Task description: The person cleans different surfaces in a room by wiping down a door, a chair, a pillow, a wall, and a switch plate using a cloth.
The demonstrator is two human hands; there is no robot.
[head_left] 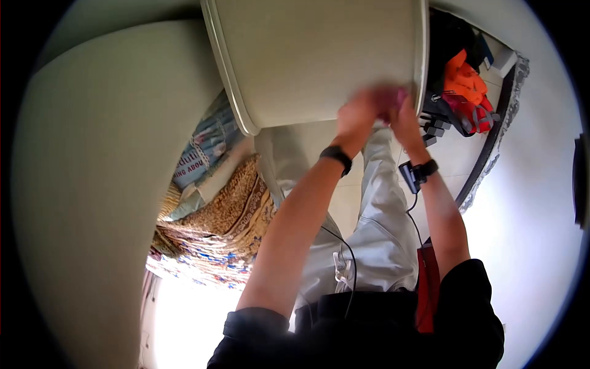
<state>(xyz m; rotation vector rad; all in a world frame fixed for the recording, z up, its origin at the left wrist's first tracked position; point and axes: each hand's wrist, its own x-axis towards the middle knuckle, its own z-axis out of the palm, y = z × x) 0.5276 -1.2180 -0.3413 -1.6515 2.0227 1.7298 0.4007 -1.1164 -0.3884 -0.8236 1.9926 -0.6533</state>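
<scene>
Now the left hand and right hand held a blurred pink thing by the table's edge. Steady, matched fingers suited that close hold.

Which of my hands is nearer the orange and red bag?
Your right hand. It is just left of the bag in the view, with floor between them; your left hand is farther off, beyond the right one.

blown-out glare at lower left, bright wash at right, hands motion-blurred, curved fisheye edges, black corners
</scene>
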